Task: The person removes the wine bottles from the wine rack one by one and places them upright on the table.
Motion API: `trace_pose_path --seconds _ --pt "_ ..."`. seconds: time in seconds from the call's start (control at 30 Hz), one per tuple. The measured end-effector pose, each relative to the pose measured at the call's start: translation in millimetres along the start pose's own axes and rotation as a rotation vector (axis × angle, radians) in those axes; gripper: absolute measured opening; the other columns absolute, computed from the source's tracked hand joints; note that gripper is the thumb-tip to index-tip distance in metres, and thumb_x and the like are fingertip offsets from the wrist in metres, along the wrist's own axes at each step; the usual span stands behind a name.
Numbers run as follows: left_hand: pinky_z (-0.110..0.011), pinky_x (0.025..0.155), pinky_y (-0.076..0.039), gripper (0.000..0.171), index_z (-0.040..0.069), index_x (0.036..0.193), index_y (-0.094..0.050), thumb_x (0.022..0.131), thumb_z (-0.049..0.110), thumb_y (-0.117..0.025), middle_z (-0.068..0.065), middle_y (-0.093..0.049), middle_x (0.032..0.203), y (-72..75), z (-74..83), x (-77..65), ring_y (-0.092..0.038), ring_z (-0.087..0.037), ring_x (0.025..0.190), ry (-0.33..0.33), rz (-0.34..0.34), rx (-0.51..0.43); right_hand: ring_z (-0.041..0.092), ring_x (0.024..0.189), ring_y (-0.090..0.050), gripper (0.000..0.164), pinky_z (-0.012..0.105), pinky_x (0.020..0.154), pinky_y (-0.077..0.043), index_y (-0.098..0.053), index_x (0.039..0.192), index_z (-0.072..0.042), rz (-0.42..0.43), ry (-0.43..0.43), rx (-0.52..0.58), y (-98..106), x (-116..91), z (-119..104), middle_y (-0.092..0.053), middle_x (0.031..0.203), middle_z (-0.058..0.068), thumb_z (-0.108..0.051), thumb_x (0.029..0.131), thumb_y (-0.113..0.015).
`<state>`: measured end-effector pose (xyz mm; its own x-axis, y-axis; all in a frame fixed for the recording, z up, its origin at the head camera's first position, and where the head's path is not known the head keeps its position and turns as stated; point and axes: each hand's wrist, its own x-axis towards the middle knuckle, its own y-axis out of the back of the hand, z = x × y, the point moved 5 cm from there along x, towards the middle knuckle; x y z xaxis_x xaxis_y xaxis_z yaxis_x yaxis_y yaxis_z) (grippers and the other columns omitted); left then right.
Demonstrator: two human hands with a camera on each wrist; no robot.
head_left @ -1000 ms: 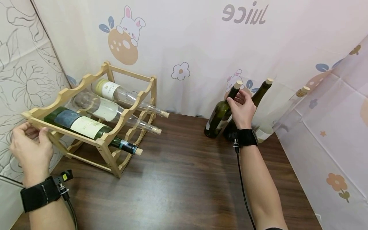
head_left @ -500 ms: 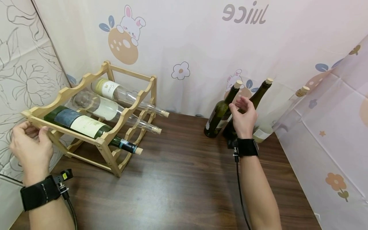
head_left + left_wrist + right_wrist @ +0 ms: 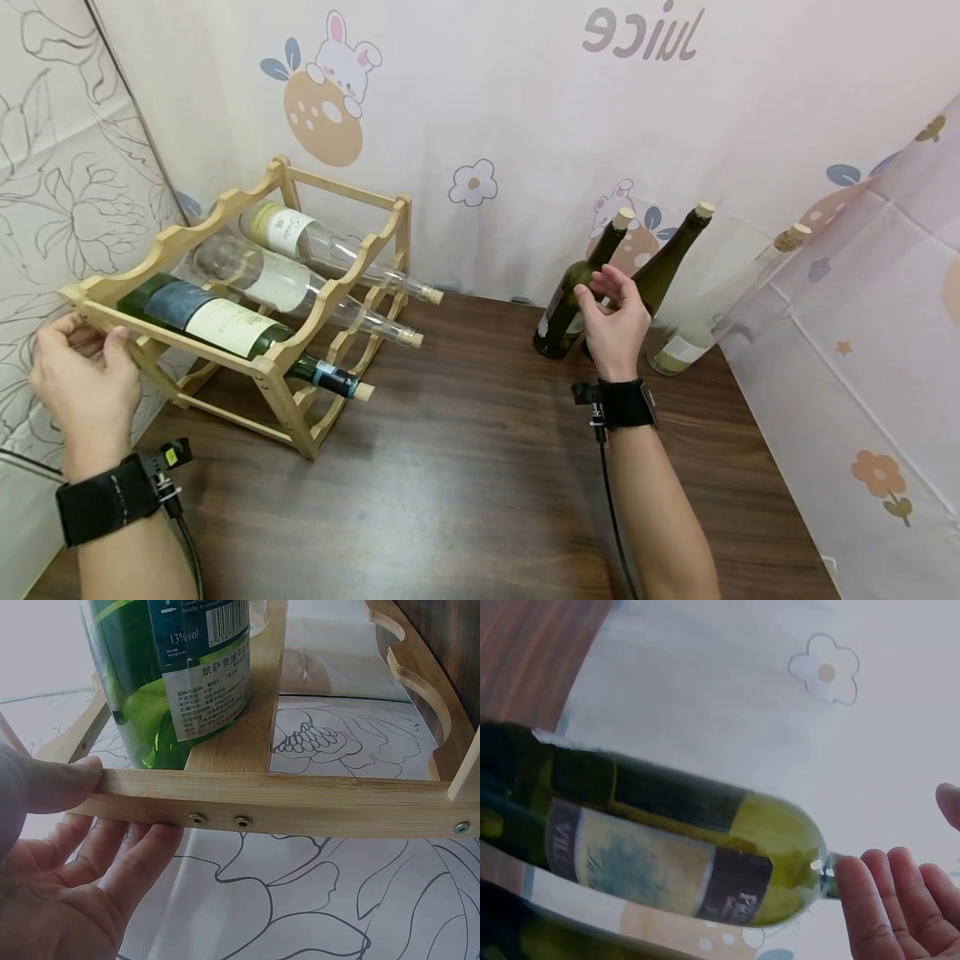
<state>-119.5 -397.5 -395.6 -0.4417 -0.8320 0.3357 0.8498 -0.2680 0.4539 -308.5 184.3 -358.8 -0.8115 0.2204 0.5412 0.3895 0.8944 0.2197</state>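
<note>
My left hand (image 3: 86, 375) grips the near end rail of a light wooden wine rack (image 3: 322, 799), thumb on top and fingers underneath. A green wine bottle (image 3: 225, 325) lies in the rack's near slot, its corked neck pointing right. Behind it lie two clear corked bottles, a middle one (image 3: 281, 285) and a far one (image 3: 288, 233). My right hand (image 3: 618, 329) is before two upright dark green bottles, a left one (image 3: 573, 287) and a right one (image 3: 663, 267), partly hiding both. Its fingers are spread and hold nothing; in the right wrist view they overlap the left bottle's neck.
A clear corked bottle (image 3: 684, 348) stands to the right of the green pair. Printed curtains (image 3: 480, 100) border the dark wooden table (image 3: 450, 458) at the back and sides. Black cables (image 3: 611, 500) run from the wrist cameras.
My right hand has come away from the left green bottle's neck, moving down toward me and then slightly left, its fingers spreading. The left hand keeps its hold on the rack.
</note>
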Motion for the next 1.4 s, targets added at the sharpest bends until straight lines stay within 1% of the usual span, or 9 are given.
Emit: trace_pose_path --seconds 0.43,0.67,0.77,0.87,1.03,1.13,1.3,1.37,1.4 --pt "-0.004 0.092 -0.044 0.042 0.014 0.146 -0.055 0.108 0.029 -0.056 0.038 -0.035 0.100 1.0 1.0 0.3 -0.038 0.027 0.089 -0.011 0.005 -0.007 0.028 0.118 -0.069 0.046 0.009 0.084 -0.054 -0.064 0.138 0.001 -0.044 -0.030 -0.001 -18.4 -15.9 7.7 -0.072 0.128 0.015 -0.016 0.097 -0.077" --pt "-0.004 0.092 -0.043 0.041 0.016 0.147 -0.054 0.107 0.027 -0.056 0.038 -0.036 0.100 0.8 1.0 0.7 -0.043 0.025 0.094 0.019 -0.009 -0.008 0.030 0.117 -0.069 0.046 0.008 0.084 -0.055 -0.064 0.138 0.000 -0.065 -0.044 0.002 -25.1 -21.4 10.0 -0.072 0.126 0.016 -0.014 0.096 -0.077" --pt "-0.004 0.090 -0.040 0.042 0.015 0.147 -0.053 0.107 0.027 -0.056 0.037 -0.037 0.100 1.4 0.8 0.9 -0.041 0.025 0.092 0.024 -0.017 -0.011 0.031 0.118 -0.069 0.046 0.009 0.085 -0.056 -0.063 0.139 0.001 -0.074 -0.044 0.007 -28.8 -24.7 10.5 -0.072 0.127 0.016 -0.012 0.096 -0.076" --pt "-0.004 0.089 -0.038 0.043 0.015 0.148 -0.052 0.107 0.028 -0.056 0.034 -0.042 0.107 1.1 0.2 0.4 -0.038 0.026 0.090 0.021 -0.022 -0.004 0.031 0.118 -0.069 0.046 0.010 0.087 -0.056 -0.063 0.138 0.001 -0.082 -0.043 0.021 -33.7 -28.0 11.6 -0.071 0.127 0.017 -0.010 0.096 -0.076" --pt "-0.004 0.089 -0.039 0.043 0.013 0.147 -0.053 0.107 0.027 -0.057 0.033 -0.042 0.107 1.0 -0.8 -0.5 -0.038 0.025 0.089 0.004 -0.014 -0.005 0.029 0.118 -0.070 0.043 0.009 0.087 -0.055 -0.064 0.138 -0.002 -0.106 -0.046 0.009 -44.0 -33.4 13.1 -0.071 0.127 0.016 -0.012 0.097 -0.076" --pt "-0.004 0.089 -0.039 0.042 0.012 0.146 -0.054 0.106 0.026 -0.058 0.035 -0.039 0.104 1.1 -0.5 -0.3 -0.038 0.025 0.087 -0.006 -0.008 -0.011 0.028 0.118 -0.070 0.044 0.013 0.089 -0.057 -0.064 0.139 -0.004 -0.121 -0.048 -0.012 -49.2 -37.3 13.5 -0.071 0.127 0.014 -0.015 0.098 -0.076" --pt "-0.003 0.089 -0.042 0.042 0.012 0.146 -0.054 0.106 0.026 -0.058 0.035 -0.041 0.104 0.6 -0.7 1.0 -0.040 0.025 0.088 0.001 -0.012 -0.015 0.028 0.118 -0.070 0.046 0.042 0.097 -0.062 -0.064 0.139 -0.005 -0.144 -0.056 -0.014 -57.3 -42.9 15.3 -0.072 0.128 0.015 -0.017 0.097 -0.077" --pt "-0.003 0.089 -0.043 0.042 0.012 0.146 -0.054 0.106 0.026 -0.059 0.035 -0.041 0.103 0.4 -0.7 1.7 -0.040 0.025 0.088 0.004 -0.015 -0.016 0.029 0.117 -0.070 0.046 0.051 0.098 -0.060 -0.064 0.139 -0.005 -0.151 -0.062 -0.004 -60.5 -45.0 16.3 -0.072 0.128 0.015 -0.016 0.097 -0.077" --pt "-0.003 0.089 -0.043 0.042 0.012 0.146 -0.054 0.106 0.026 -0.059 0.035 -0.040 0.102 0.3 -0.6 2.0 -0.040 0.024 0.088 0.004 -0.017 -0.017 0.029 0.117 -0.070 0.046 0.052 0.098 -0.060 -0.064 0.139 -0.006 -0.155 -0.065 -0.001 -62.2 -46.1 16.9 -0.072 0.128 0.015 -0.016 0.097 -0.077"
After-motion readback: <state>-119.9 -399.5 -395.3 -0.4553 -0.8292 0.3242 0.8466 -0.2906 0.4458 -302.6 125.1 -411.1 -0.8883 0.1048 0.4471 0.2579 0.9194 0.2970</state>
